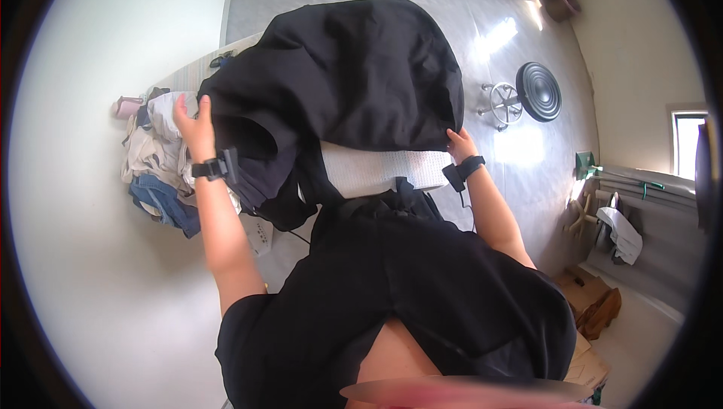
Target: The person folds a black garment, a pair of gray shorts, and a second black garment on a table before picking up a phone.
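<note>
A large black garment (354,70) billows over a pale, faintly striped ironing board (384,170), hiding most of its top. My right hand (461,143) is closed on the garment's near right edge, thumb and fingers pinching the hem. At the garment's left edge is my left hand (197,130), its thumb and fingers spread apart; the thumb lies against the black cloth. More dark cloth hangs below the left wrist, down the board's near left side. Which kind of garment it is, I cannot tell.
Left of the board lies a pile of crumpled clothes (160,134), beige, white and denim blue. A round black stool (539,91) stands on the grey floor to the right. A cardboard box (584,288) and a rack holding a white cloth (620,234) are at the lower right.
</note>
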{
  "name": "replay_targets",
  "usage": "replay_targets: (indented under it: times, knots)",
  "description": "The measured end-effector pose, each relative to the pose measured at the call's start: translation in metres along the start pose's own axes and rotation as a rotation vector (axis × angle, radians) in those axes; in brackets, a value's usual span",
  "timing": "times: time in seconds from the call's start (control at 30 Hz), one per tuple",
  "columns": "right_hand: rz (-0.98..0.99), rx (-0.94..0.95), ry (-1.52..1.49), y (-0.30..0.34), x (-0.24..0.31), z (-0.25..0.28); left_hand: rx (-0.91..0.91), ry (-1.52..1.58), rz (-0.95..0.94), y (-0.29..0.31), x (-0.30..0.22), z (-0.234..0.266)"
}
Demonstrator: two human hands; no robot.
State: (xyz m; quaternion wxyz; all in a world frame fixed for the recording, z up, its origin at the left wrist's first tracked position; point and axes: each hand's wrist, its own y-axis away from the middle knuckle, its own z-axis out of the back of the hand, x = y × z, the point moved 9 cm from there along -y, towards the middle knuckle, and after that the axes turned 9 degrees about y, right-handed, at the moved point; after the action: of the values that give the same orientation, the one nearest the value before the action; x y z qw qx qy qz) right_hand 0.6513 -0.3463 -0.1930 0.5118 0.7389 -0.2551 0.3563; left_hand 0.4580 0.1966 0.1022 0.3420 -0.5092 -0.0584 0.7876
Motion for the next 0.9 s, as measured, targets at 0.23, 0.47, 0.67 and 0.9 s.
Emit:
replay_targets:
  times: [0.23, 0.47, 0.67, 0.9]
  knots:
    - [-0.066, 0.070, 0.023, 0.013, -0.012, -0.019, 0.355, -0.197, 0.030, 0.100, 0.000, -0.060]
    - [0.007, 0.079, 1.230, 0.037, 0.044, -0.064, 0.477, -0.653, -0.209, 0.145, 0.007, -0.084]
    - [0.208, 0.350, -0.158, 0.061, 0.124, -0.085, 0.072, 0.421, 0.444, 0.070, 0.009, -0.012]
    - [0.121, 0.115, 0.151, 0.044, 0.114, -0.032, -0.023, 0.565, 0.486, -0.001, 0.009, 0.071]
